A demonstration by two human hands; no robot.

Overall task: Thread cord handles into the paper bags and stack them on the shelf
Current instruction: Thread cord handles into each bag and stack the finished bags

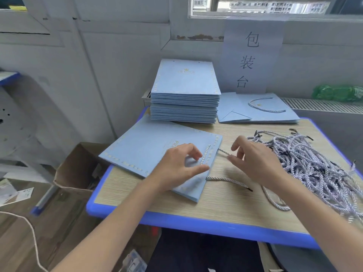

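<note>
Head view shows your wood-grain bench (225,211) with its rounded blue rim. At the far edge a squared stack of flat blue bags (185,95) sits; along the right edge, a tangled heap of twisted cords (314,165). A matte blue paper bag (149,152) lies flat near the left edge. Your left hand (181,166) presses it, thumb and fingers spread beside the threaded cord (205,154). Your right hand (255,156) pinches that cord's free end.

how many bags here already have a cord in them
2: the flat bag under the left hand, with a cord through its edge, and the finished bag at the table's back right. The stack of bags shows none, though lower ones are hidden.
</note>
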